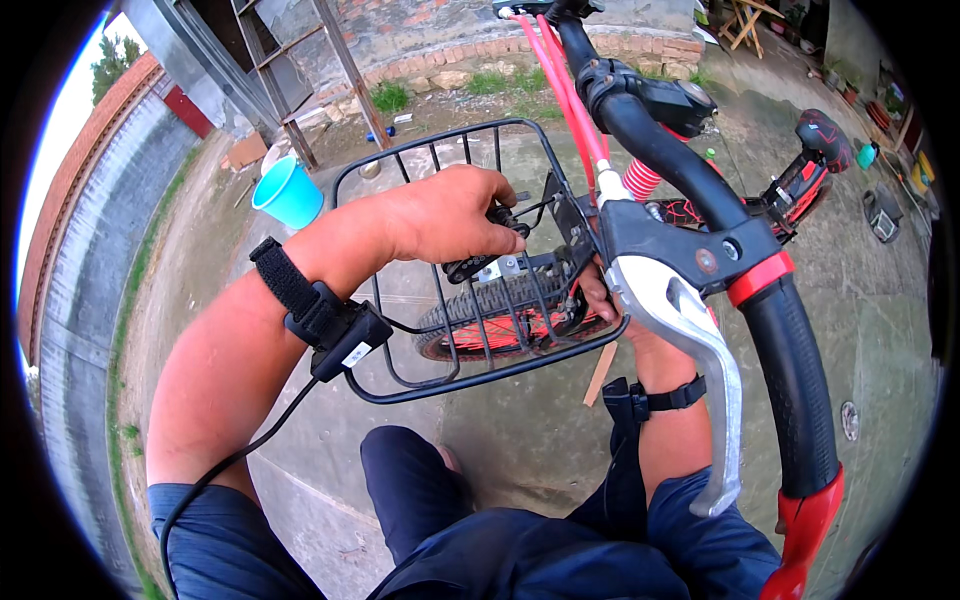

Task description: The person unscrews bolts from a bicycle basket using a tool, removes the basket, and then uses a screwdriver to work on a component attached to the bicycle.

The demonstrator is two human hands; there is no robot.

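My left hand (450, 215) reaches over the wire basket (480, 368) of a bicycle. Its fingers are closed round a black tool (466, 270), whose exact kind I cannot make out; a thin dark rod sticks out towards the basket's back plate (566, 215). Below and behind the basket, my right hand (597, 292) is bent in near the bracket, its fingers curled and partly hidden by the basket and the brake lever. What it grips does not show. Under the basket sits the front wheel (500, 325), with a black tyre and red spokes.
The black handlebar (660, 145) with its silver brake lever (700, 360) and pink cables (560, 85) rises close by on the right. A turquoise bucket (289, 195) stands at the left. A wooden ladder (290, 50) leans at the back, near a brick wall (430, 40).
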